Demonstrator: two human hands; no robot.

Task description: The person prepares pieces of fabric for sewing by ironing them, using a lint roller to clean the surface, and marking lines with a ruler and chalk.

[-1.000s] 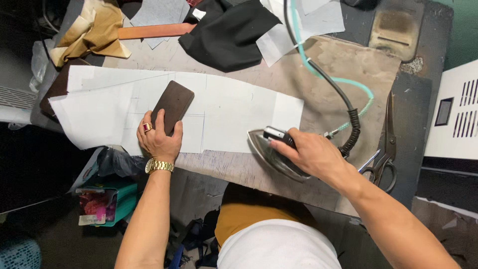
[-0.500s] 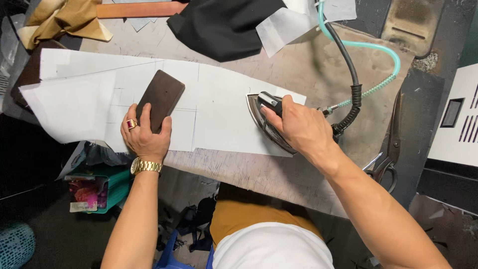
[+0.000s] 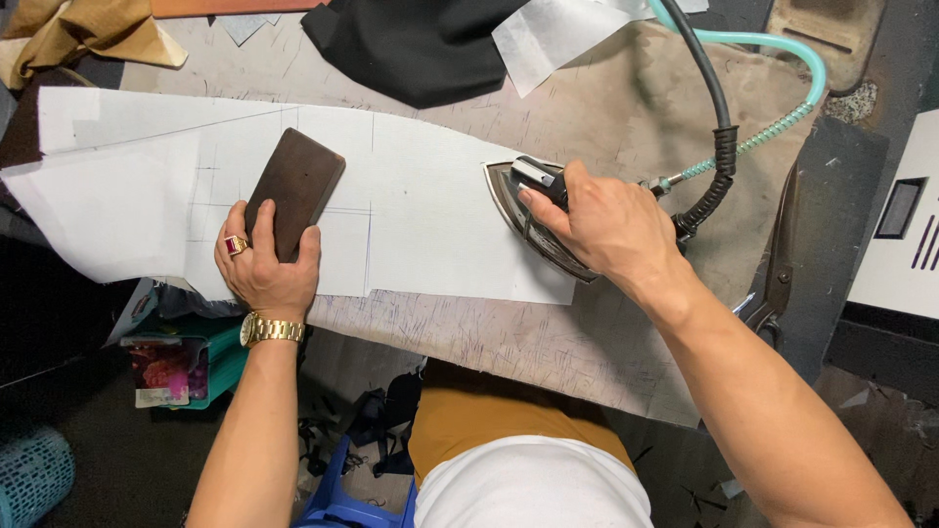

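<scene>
A long white paper pattern with faint pencil lines lies across the worn ironing table. My left hand, wearing a ring and a gold watch, holds a dark brown wooden block flat on the paper. My right hand grips the handle of a steam iron whose soleplate rests on the paper's right end. A black cord and a teal hose run from the iron's back up and off the top.
Black fabric and another white sheet lie at the table's far side. Tan cloth is bunched at the far left. Dark shears rest on the right edge. A teal box sits below the table.
The iron has slid left along the table onto the paper's right end, my right hand still on its handle. My left hand keeps the block pressed down in about the same place.
</scene>
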